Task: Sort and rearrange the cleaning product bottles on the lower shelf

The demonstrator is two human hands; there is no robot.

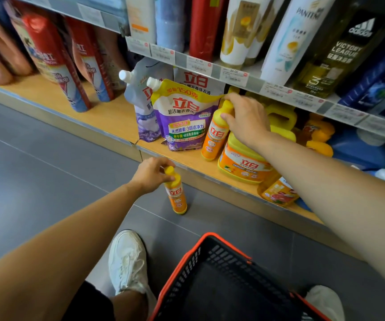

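Currently each hand holds one small bottle. The left hand (150,174) is low in front of the lower shelf (108,121), and its fingers (162,162) are curled round the yellow cap of a small orange bottle (178,198), which stands upright on the grey floor (36,158), just beside the front edge of the shelf. The right hand (244,119) reaches onto the lower shelf, and its fingers grasp the yellow top of a second orange bottle (214,137). This bottle leans a little, with its base on the wooden board. It is between a purple refill pouch (182,121) on its left and a big orange jug (244,163) on its right, very close to both; if it touches them I cannot tell. Behind the purple pouch stands a pale pouch (140,100) with a white spout. More yellow jugs (282,117) are further right on the same shelf, and tall red spray cans (54,61) are on its left part. The upper shelf (233,75) carries shampoo bottles (295,35). A black basket (210,242) with an orange rim is on the floor near the person's white shoe (126,262)
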